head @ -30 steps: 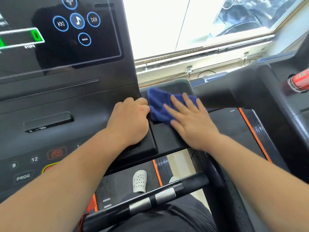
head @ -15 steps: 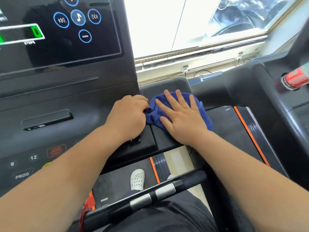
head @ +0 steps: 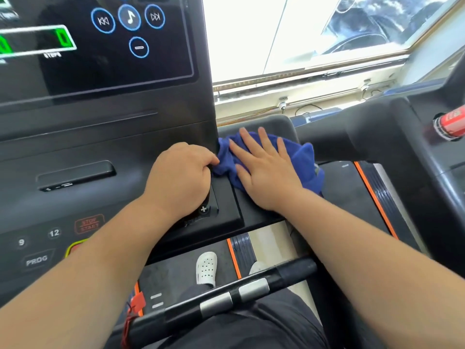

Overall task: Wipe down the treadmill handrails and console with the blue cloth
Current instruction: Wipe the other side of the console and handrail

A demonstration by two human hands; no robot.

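The right hand (head: 266, 170) lies flat, fingers spread, pressing the blue cloth (head: 302, 159) on the console (head: 100, 147) ledge. The left hand (head: 180, 177) rests curled beside it, holding nothing visible. Judged remaining: screen (head: 100, 59), front bar (head: 226, 298).

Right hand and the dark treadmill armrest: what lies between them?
In the head view, the crumpled blue cloth lies between them: the right hand presses flat on it, fingers spread, against the dark armrest surface.

Overexposed window (head: 251, 36) glare; dim, reflective console (head: 100, 137); edges bowed, softly blurred.
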